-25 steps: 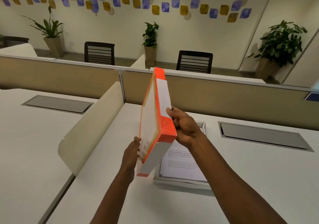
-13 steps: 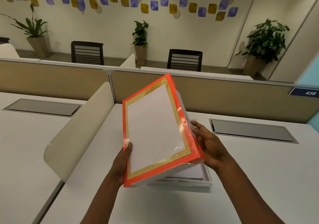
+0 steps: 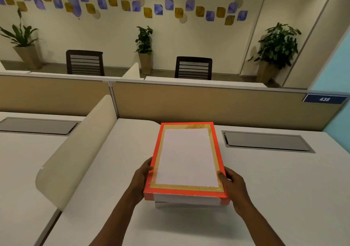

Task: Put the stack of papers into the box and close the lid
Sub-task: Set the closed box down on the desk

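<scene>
Gripping lid [image 3: 186,158] at both long sides: left hand [image 3: 141,179] curled on left edge, right hand [image 3: 233,186] curled on right edge, thumb on top rim. Lid was flat glossy rectangle, orange border, gold inner frame, plain white centre panel. Lid sat level over box [image 3: 186,205], near edge not fully down; white box wall showed beneath. Papers hidden under lid, could not tell. Box rested on smooth white desk [image 3: 284,189], near tan fabric partition [image 3: 208,105]. Curved cream divider [image 3: 75,147] stood left.
</scene>
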Available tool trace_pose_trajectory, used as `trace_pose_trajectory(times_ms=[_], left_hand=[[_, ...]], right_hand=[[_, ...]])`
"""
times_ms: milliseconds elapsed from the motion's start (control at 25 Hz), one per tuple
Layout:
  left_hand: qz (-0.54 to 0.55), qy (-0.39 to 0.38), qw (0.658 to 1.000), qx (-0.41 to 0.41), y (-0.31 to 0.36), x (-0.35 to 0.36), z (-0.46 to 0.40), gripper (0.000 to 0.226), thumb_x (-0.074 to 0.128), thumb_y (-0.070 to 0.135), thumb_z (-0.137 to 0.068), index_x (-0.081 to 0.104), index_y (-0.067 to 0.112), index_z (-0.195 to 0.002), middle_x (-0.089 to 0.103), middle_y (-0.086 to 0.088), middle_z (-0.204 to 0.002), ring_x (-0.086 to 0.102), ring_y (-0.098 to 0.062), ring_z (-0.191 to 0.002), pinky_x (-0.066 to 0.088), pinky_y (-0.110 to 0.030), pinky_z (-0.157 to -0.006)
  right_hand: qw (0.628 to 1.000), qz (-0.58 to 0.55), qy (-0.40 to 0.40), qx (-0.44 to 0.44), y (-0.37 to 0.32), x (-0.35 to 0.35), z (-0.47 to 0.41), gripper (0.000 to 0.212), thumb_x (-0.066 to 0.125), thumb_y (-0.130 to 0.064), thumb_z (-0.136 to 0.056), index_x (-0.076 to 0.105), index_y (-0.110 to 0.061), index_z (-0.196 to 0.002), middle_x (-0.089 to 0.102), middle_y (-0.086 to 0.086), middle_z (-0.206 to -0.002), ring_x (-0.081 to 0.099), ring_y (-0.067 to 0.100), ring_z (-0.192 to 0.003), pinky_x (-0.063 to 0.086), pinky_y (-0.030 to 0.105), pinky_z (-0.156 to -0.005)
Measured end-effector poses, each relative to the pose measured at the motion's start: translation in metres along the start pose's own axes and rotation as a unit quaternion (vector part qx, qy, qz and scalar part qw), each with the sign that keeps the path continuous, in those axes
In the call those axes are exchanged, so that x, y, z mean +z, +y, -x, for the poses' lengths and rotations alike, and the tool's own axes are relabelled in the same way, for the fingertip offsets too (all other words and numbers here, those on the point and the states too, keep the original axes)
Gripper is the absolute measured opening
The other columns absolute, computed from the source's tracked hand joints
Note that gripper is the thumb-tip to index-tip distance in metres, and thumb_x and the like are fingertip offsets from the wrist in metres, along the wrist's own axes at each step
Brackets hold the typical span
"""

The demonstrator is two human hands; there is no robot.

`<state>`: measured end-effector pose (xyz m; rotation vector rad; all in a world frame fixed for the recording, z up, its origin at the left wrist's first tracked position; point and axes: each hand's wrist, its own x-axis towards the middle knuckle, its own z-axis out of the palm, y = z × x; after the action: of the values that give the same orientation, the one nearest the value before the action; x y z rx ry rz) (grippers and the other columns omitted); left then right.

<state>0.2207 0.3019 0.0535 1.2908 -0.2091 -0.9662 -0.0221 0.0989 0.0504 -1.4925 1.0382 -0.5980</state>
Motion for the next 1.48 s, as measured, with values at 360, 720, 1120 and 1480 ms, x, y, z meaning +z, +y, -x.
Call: trace_pose_trajectory(times_ms=[360, 720, 1120, 1480], left_hand=[[-0.123, -0.037, 0.991, -0.019, -0.032, 0.014, -0.016, 0.062, 0.05, 0.022, -0.103, 0.022, 0.036, -0.156, 0.051, 0.002, -0.141, 0.063, -0.03, -0.119, 0.063, -0.035, -0.082], [-0.161, 0.006, 0.987, -0.003, -0.038, 0.015, -0.033, 0.077, 0.051, 0.058, -0.087, 0.023, 0.037, -0.155, 0.047, -0.002, -0.151, 0.059, -0.032, -0.126, 0.054, -0.056, -0.102], [-0.228, -0.002, 0.974, -0.008, -0.049, 0.007, -0.039, 0.074, 0.044, 0.061, -0.089, 0.023, 0.036, -0.155, 0.05, -0.001, -0.15, 0.06, -0.027, -0.125, 0.053, -0.054, -0.105], [-0.284, 0.174, 0.943, -0.002, -0.057, 0.027, -0.023, 0.049, 0.054, 0.04, -0.101, 0.053, 0.013, -0.142, 0.064, -0.012, -0.134, 0.064, -0.03, -0.109, 0.055, -0.048, -0.1]], right_hand=[[0.999, 0.036, -0.023, 0.019, 0.04, -0.005, -0.03, 0.039, 0.051, -0.028, -0.101, 0.053, -0.021, -0.139, 0.067, 0.0, -0.118, 0.066, 0.022, -0.102, 0.058, 0.046, -0.089], [0.998, 0.045, -0.001, 0.051, 0.047, 0.014, -0.043, 0.04, 0.045, -0.031, -0.103, 0.049, -0.02, -0.141, 0.061, 0.006, -0.13, 0.062, 0.025, -0.108, 0.056, 0.04, -0.091], [0.994, 0.101, 0.002, 0.043, 0.052, 0.015, -0.042, 0.034, 0.043, -0.03, -0.104, 0.054, -0.017, -0.133, 0.065, 0.004, -0.114, 0.065, 0.013, -0.09, 0.054, 0.023, -0.067], [0.984, 0.171, 0.026, 0.042, 0.061, 0.014, -0.033, 0.039, 0.04, -0.028, -0.104, 0.049, -0.017, -0.14, 0.063, 0.008, -0.127, 0.062, 0.027, -0.104, 0.056, 0.041, -0.089]])
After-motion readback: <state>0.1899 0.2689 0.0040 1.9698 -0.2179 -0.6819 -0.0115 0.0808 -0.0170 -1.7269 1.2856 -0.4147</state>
